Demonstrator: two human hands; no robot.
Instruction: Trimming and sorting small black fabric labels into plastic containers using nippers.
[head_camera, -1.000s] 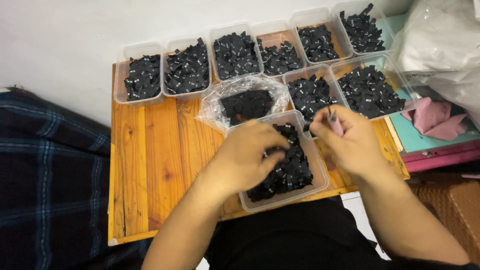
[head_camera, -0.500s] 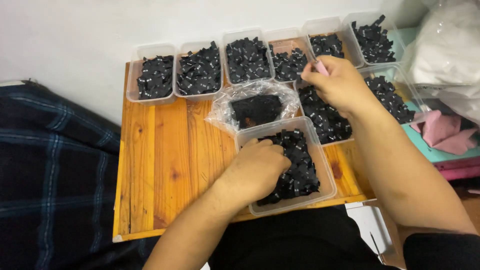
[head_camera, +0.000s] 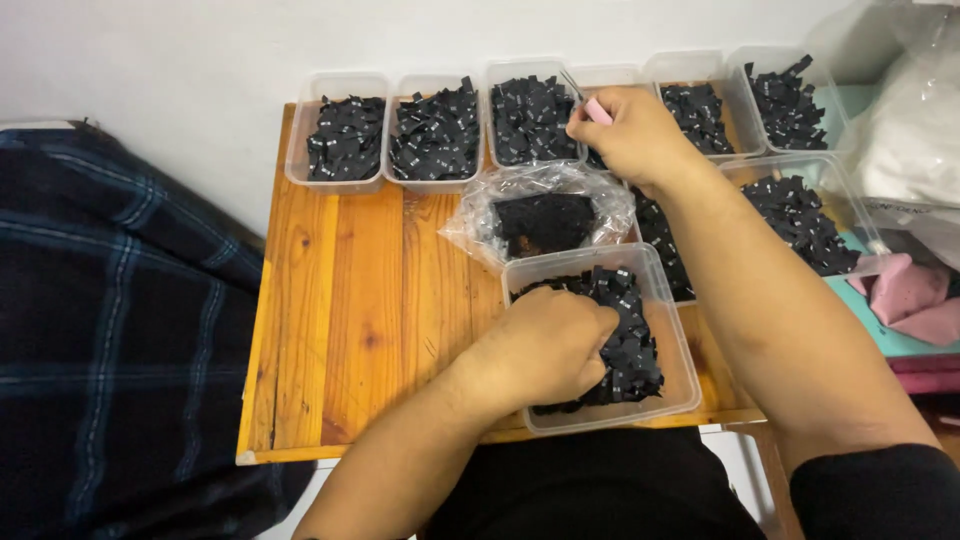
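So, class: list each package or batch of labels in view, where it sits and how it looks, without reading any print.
Plastic bag: table centre, clear, crinkled, holding black pieces.
Near tub: front edge, clear, rectangular, small black labels; left hand in it.
Back tubs: rear row, clear, same black labels.
Right hand: over rear row.

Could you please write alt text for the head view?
A person's left hand digs into a clear tub of small black pieces, while the right hand holds pink-handled tweezers over a row of similar tubs on a wooden table.
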